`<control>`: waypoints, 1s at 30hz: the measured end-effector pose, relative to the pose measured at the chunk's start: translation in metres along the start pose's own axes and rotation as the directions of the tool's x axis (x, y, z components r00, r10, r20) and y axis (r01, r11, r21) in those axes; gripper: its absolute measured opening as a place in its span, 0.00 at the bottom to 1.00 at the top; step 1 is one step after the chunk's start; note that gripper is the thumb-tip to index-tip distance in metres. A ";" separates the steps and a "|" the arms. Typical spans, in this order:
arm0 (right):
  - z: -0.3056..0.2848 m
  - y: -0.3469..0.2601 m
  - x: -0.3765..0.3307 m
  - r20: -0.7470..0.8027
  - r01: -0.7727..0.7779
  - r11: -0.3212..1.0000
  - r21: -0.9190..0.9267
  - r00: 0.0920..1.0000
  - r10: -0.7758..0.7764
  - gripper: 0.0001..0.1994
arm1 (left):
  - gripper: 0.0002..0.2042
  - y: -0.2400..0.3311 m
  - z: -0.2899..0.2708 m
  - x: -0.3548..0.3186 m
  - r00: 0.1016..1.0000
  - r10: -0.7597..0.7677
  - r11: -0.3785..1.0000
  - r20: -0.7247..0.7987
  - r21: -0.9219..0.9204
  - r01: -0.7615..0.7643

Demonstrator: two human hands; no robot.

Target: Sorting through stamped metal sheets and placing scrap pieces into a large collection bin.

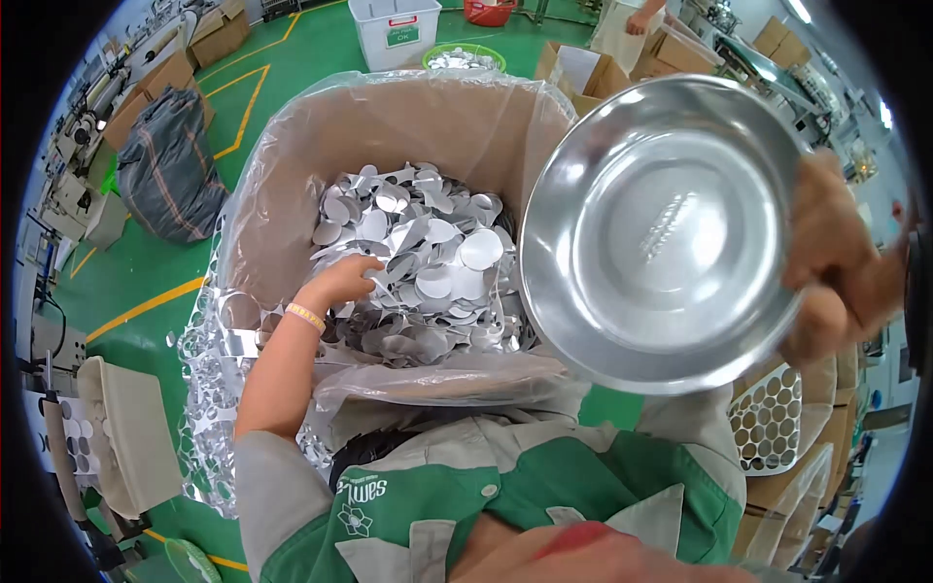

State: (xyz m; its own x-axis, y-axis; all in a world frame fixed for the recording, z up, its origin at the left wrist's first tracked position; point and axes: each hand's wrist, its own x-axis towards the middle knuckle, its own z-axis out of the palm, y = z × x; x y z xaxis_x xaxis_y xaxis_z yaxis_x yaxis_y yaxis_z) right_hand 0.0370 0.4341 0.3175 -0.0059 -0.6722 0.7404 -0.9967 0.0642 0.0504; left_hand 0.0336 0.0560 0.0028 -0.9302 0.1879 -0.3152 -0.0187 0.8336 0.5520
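Sitting at centre was a plastic-lined box (277,185). Over its three-o'clock side hung a tilted metal bowl (671,233). Silvery discs (442,277) lay heaped inside. The right hand (834,228), blurred, clamped fingers on the bowl's three-o'clock rim; at the heap's nine o'clock the left hand (340,279) curled its fingers loosely, any hold impossible to tell.

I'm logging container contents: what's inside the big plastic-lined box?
Inside the plastic-lined box is a heap of flat silvery pieces, many round; the left hand is at its left side. The bottom and the heap's lower layers are covered.
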 end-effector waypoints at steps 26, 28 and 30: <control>0.096 0.005 -0.034 -0.163 -0.378 0.881 0.285 0.886 0.433 0.26 | 0.22 0.023 -0.009 -0.004 0.996 -0.011 1.000 0.091 0.025 0.009; 0.110 0.007 -0.038 -0.067 -0.491 0.813 0.313 0.842 0.535 0.27 | 0.21 0.027 -0.010 -0.006 0.996 -0.022 1.000 0.086 0.001 0.022; 0.119 0.011 -0.044 -0.049 -0.493 0.815 0.305 0.847 0.530 0.25 | 0.21 0.023 -0.008 -0.005 0.997 0.015 1.000 0.071 0.004 -0.015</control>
State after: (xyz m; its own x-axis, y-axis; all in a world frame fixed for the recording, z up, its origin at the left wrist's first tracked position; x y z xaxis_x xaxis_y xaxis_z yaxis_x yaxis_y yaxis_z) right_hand 0.0165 0.3769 0.2061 -0.5292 -0.4987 0.6865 -0.8343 0.1586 -0.5280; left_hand 0.0352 0.0700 0.0235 -0.9022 0.2364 -0.3607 -0.0033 0.8326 0.5539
